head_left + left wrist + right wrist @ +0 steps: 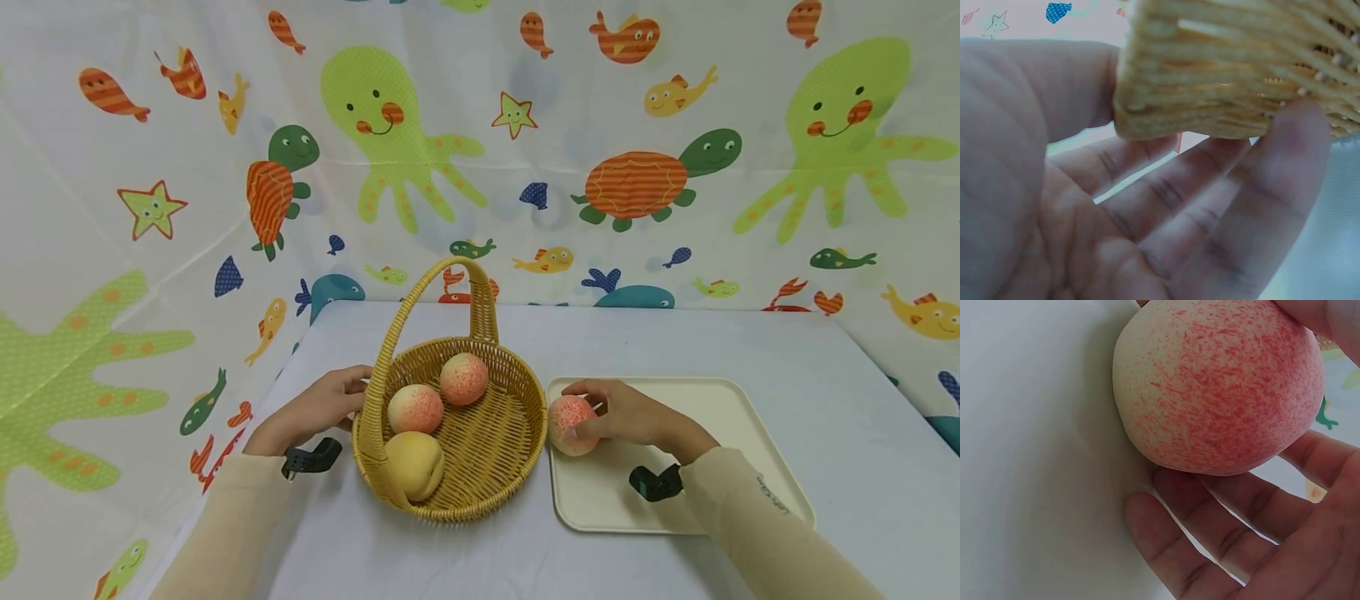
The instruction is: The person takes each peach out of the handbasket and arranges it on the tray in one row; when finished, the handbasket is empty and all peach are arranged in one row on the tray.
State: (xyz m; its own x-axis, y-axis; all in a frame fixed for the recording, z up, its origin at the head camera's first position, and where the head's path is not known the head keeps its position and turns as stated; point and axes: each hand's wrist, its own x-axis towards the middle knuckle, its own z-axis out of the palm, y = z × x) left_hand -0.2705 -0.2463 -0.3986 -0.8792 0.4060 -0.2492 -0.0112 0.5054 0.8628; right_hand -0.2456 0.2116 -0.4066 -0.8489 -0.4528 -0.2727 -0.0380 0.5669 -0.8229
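We see the L hand at the L side of the wicker basket, thumb & fingers bent round its woven edge, gripping it; the L wrist view shows the weave btwn thumb and fingers. The R hand pinches a pink-speckled peach, thumb on one side, fingers on the other; in the R wrist view the lower fingers sit a bit apart, tips by the fruit's underside. That peach is at the L end of the cream tray, just beside the basket's R rim; we can't tell if it rests on the tray or is slightly up

In the basket, L half, we count 3 fruits: a pink-and-cream peach mid, a redder peach toward the back, & a yellow peach up front, partly behind the handle, which arches over the basket

Basket + tray stand side by side on a white tabletop, w/ a sea-animal cloth hanging behind. Both arms wear beige sleeves, & we spot a black wrist device on each wrist
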